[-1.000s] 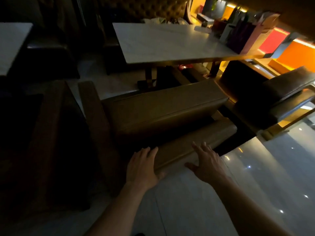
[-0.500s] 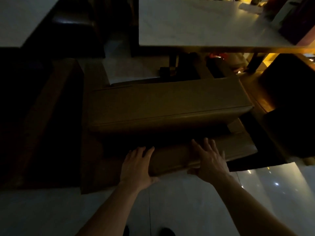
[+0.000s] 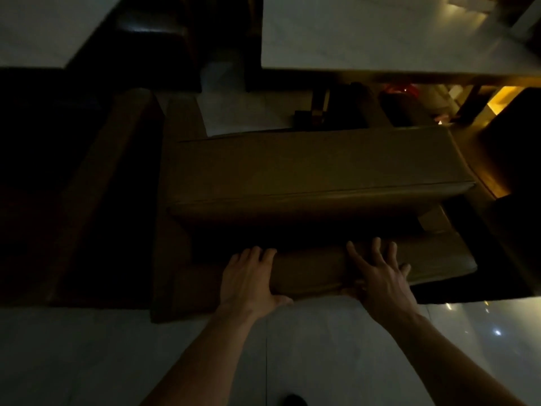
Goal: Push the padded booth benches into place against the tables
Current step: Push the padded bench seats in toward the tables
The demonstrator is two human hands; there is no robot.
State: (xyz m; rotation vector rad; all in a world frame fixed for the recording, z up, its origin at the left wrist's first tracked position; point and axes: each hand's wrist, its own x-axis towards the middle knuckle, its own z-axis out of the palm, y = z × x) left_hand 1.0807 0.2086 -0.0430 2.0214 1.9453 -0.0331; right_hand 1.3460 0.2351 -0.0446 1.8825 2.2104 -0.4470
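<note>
A brown padded booth bench [image 3: 307,174] fills the middle of the dim head view, its seat facing a pale marble table [image 3: 366,33] beyond it. Both hands rest on the padded top of the bench's backrest [image 3: 316,271], the part nearest me. My left hand [image 3: 248,279] lies over the backrest's left half, fingers curled over the top and thumb under the near edge. My right hand [image 3: 377,273] presses on the right half with fingers spread and thumb hooked below the edge. A strip of floor and the table's leg show between the bench seat and the table.
A second brown bench [image 3: 96,200] stands dark on the left, beside another pale table [image 3: 38,27] at the top left. A dark seat [image 3: 515,148] stands on the right with yellow light behind it. Glossy pale floor tiles [image 3: 87,361] lie under me.
My view has swung down and closer over the bench. Both hands went from hovering at the backrest's edge to resting on it, thumbs under the near edge.
</note>
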